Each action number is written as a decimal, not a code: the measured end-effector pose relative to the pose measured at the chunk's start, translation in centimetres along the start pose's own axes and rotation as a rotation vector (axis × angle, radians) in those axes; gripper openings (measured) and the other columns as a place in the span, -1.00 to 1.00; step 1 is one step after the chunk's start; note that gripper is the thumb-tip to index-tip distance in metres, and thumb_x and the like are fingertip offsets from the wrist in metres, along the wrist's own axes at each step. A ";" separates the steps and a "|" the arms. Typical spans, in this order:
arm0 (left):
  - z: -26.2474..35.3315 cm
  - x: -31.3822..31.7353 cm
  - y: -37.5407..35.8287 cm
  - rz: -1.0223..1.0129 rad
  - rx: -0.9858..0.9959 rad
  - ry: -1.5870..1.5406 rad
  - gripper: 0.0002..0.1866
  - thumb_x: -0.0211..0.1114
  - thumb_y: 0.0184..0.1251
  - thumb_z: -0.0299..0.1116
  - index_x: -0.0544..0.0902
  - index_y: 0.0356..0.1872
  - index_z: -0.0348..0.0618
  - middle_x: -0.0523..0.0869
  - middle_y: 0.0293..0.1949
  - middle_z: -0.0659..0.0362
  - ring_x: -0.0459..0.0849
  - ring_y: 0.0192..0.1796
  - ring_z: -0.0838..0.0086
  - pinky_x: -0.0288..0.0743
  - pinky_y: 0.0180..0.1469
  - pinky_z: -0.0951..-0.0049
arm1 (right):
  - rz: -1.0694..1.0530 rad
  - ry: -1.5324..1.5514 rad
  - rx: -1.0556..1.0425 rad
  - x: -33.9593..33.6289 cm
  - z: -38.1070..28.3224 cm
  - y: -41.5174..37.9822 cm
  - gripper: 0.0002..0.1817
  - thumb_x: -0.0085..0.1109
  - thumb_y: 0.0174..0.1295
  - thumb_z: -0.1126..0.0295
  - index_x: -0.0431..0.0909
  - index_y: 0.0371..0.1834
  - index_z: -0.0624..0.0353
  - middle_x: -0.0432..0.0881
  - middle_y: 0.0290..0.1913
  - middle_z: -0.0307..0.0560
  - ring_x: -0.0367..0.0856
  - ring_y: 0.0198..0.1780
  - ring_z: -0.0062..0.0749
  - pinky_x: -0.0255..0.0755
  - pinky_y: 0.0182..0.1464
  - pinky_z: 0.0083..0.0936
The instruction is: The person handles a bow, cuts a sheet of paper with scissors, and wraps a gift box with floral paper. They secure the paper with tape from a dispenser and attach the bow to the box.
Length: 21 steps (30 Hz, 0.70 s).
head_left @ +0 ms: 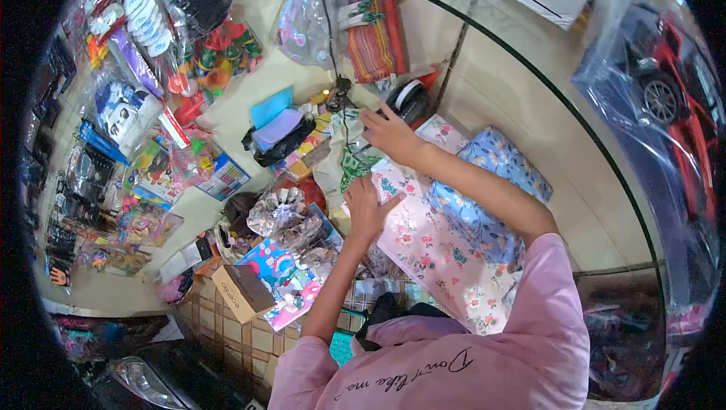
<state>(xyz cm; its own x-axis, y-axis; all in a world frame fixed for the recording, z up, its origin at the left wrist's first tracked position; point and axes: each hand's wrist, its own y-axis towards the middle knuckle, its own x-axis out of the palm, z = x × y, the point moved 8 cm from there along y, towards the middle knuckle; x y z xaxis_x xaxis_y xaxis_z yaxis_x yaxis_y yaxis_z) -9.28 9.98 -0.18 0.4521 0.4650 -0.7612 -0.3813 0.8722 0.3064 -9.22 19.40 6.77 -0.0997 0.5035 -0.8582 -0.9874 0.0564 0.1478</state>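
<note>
Pink floral sheet (423,247) runs diagonally in front of me. On its right side lies a blue floral piece (484,176), which looks like a folded sheet or wrapped packet. My left hand (366,210) rests at the left edge of the pink sheet, thumb and fingers apart. Farther up, my right hand (392,136) is stretched out past the sheet's upper end, fingers spread, over a pale and green patterned wrapper (355,160). Just beyond its fingertips sits a dark holder with a white roll (408,96), perhaps a tape dispenser. I see nothing held in either hand.
A glass edge (563,92) curves along the right. Left of my hands are a cardboard box (242,293), a colourful printed box (286,278) and crumpled clear plastic (276,213). Packaged goods (219,55) hang at upper left; a boxed red toy car (681,108) stands right.
</note>
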 end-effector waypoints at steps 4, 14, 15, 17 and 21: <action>0.8 -0.3 1.1 0.053 0.055 0.041 0.02 0.39 -0.17 0.20 0.26 0.19 -0.43 0.46 -0.17 -0.11 0.42 -0.08 0.09 0.16 0.01 0.11 | 0.013 0.221 0.174 -3.8 0.5 -3.8 -0.49 0.26 -0.10 0.36 0.52 0.04 0.09 0.34 0.22 0.09 0.14 0.37 -0.13 -0.18 0.40 0.01; -1.4 0.1 -0.6 0.019 0.041 0.311 -0.19 0.20 0.01 0.28 0.37 0.26 0.02 0.36 0.12 -0.31 0.24 0.25 -0.19 -0.17 0.28 -0.29 | -0.079 0.519 0.363 -7.7 -1.9 -12.3 -0.51 0.29 0.01 0.22 0.51 0.05 0.08 0.35 0.22 0.12 0.15 0.35 -0.07 -0.13 0.39 0.03; -1.3 -0.2 -1.5 0.012 0.057 0.289 -0.28 0.18 0.10 0.21 0.41 0.22 0.00 0.33 0.16 -0.32 0.22 0.27 -0.19 -0.13 0.26 -0.30 | -0.066 0.524 0.359 -8.1 -2.4 -12.8 -0.52 0.29 0.01 0.22 0.51 0.05 0.08 0.35 0.22 0.12 0.15 0.35 -0.07 -0.13 0.38 0.03; 0.0 -0.6 -4.3 0.029 0.144 0.304 -0.34 0.19 0.13 0.15 0.44 0.19 -0.01 0.31 0.17 -0.33 0.21 0.28 -0.18 -0.11 0.25 -0.31 | -0.055 0.522 0.348 -9.4 -3.5 -13.8 -0.52 0.27 0.03 0.20 0.51 0.05 0.08 0.35 0.22 0.10 0.15 0.35 -0.07 -0.11 0.38 0.03; 6.3 -2.2 -11.3 -0.018 0.258 -0.024 -0.47 0.26 0.17 -0.04 0.49 0.12 -0.09 0.28 0.21 -0.28 0.23 0.27 -0.14 0.02 0.24 -0.21 | -0.075 0.658 0.378 -9.9 -6.4 -16.4 -0.51 0.23 0.08 0.15 0.49 0.07 0.10 0.40 0.19 0.09 0.21 0.31 -0.02 -0.04 0.35 -0.03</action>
<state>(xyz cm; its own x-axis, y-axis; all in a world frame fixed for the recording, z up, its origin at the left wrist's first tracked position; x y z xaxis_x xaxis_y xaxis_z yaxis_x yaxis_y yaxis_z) -0.92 0.06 1.66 0.4771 0.4496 -0.7551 -0.1558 0.8889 0.4309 7.13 7.98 9.69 -0.2040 -0.1247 -0.9710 -0.8968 0.4215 0.1343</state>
